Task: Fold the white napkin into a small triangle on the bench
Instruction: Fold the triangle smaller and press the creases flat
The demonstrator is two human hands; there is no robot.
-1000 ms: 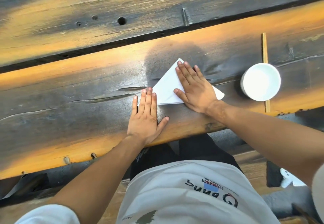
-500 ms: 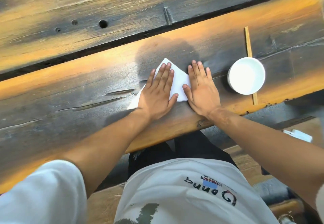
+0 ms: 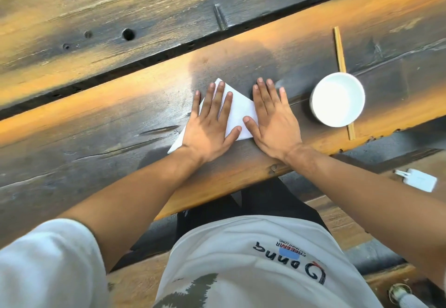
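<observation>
The white napkin (image 3: 241,112) lies folded as a triangle on the dark wooden bench (image 3: 96,124), its top corner pointing away from me. My left hand (image 3: 210,124) rests flat on the napkin's left half, fingers spread, covering much of it. My right hand (image 3: 272,122) lies flat beside it, with the thumb and palm edge on the napkin's right corner and the fingers on bare wood. Neither hand grips anything. A small tip of the napkin sticks out left of my left wrist.
A white bowl (image 3: 337,99) stands on the bench just right of my right hand, on top of a wooden chopstick (image 3: 339,49). The bench's near edge runs just below my wrists. A white charger (image 3: 420,180) lies lower right, below the bench.
My left hand moved from the bare wood in front of the napkin onto its left half. My right hand slid right, to the napkin's right corner. The camera view shifted slightly.
</observation>
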